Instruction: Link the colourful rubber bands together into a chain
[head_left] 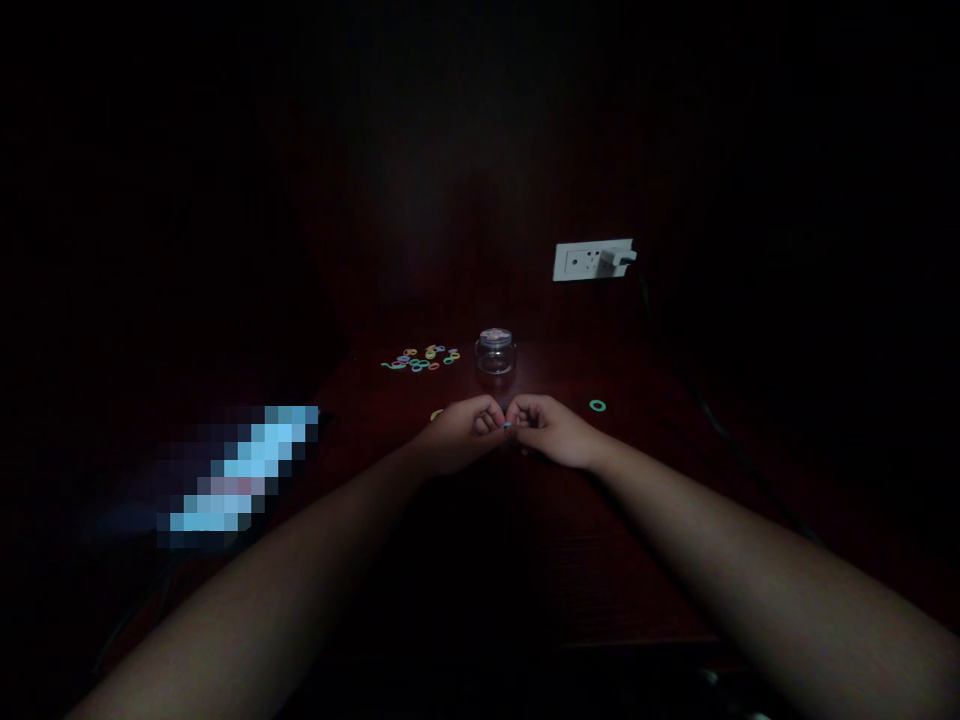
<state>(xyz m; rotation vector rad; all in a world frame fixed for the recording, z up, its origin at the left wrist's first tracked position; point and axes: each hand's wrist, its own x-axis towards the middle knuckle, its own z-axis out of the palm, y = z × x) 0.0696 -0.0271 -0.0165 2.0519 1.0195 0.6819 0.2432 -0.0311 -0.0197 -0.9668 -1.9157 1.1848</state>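
Over the dark red table, my left hand (469, 428) and my right hand (547, 425) meet at the fingertips, both closed in a pinch. Between them is a small pale blue hair tie (507, 426), mostly covered by the fingers. A clear lidded jar (495, 355) stands upright just beyond my hands. To its left lies a loose cluster of colourful hair ties (424, 361). A yellow hair tie (436, 415) shows partly behind my left hand, and a green hair tie (598, 406) lies flat to the right of my right hand.
A lit, pixelated screen (244, 475) is at the left side of the table. On the back wall, a white socket plate (574, 262) holds a plug (619, 258) with a dark cable. Another cable (750, 470) runs along the right. The surroundings are very dark.
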